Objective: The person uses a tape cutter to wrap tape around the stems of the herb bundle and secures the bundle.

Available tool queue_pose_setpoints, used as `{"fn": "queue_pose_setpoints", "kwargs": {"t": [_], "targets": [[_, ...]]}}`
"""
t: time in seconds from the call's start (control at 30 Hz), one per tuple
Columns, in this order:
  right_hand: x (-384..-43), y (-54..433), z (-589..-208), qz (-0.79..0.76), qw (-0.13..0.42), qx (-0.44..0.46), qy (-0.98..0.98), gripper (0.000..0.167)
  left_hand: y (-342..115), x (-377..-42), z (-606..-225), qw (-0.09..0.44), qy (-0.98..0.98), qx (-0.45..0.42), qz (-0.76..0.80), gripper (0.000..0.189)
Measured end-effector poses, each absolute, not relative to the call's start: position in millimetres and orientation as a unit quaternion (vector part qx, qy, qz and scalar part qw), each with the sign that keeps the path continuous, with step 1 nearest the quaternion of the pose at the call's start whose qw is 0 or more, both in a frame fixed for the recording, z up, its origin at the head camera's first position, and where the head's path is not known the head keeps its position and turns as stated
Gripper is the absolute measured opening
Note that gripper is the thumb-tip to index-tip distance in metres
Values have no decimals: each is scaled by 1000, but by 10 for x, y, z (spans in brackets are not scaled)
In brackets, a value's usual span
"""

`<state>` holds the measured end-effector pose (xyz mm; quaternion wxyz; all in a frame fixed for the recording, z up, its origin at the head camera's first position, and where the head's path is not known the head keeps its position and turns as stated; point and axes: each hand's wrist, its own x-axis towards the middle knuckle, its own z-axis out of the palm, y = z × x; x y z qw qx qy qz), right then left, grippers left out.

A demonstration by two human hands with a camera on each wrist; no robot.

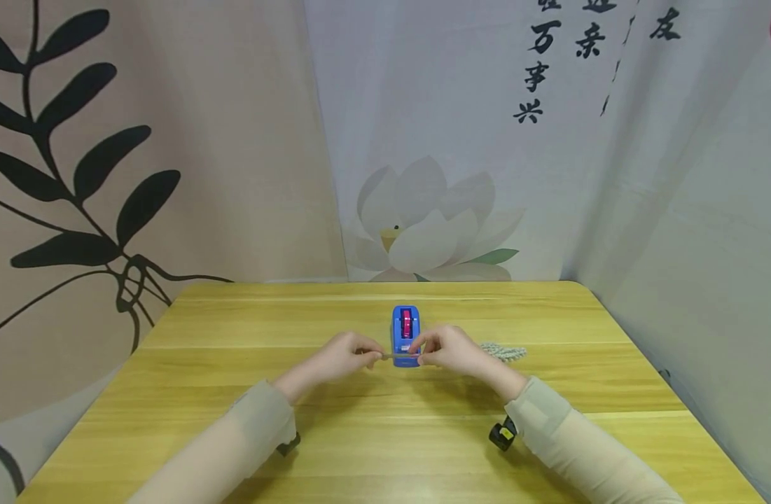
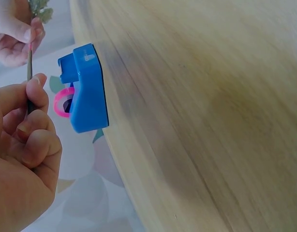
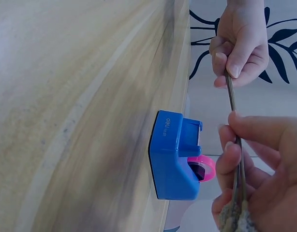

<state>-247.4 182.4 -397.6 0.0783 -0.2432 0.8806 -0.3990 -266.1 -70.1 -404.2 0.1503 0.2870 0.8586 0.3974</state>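
A small bunch of dried flowers stretches between my two hands, its thin stems (image 3: pixel 231 99) pulled nearly straight. My left hand (image 1: pixel 347 353) pinches the stem ends between thumb and fingers. Nearer the pale fluffy heads (image 1: pixel 503 351), my right hand (image 1: pixel 454 353) grips the same stems, and the heads stick out behind it. A small pink bit shows on the stems by the right fingertips in the left wrist view. Just beyond the stems stands a blue tape dispenser (image 2: pixel 90 92) with a pink tape roll (image 1: pixel 407 323); neither hand visibly grips it.
The wooden table (image 1: pixel 234 322) runs back to a curtain (image 1: pixel 265 140) printed with leaves, a lotus and characters. A dark wrist camera (image 1: pixel 503 434) hangs under the right sleeve, and part of another shows under the left.
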Motion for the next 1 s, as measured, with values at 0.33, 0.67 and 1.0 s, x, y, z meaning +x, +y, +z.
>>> {"fn": "queue_pose_setpoints", "kwargs": {"t": [0.33,0.67,1.0], "targets": [[-2495,1795,-3967,-362,106,-251,892,12,-707,-2677,-4065,146,858,290,397,19],[-2507,1780,-4028,-343,75,-267,898,19,-712,-2673,-4062,148,858,287,400,20],[-2465,1742,-4026,-310,14,-227,923,11,-723,-2687,-4055,141,858,293,398,22]]}}
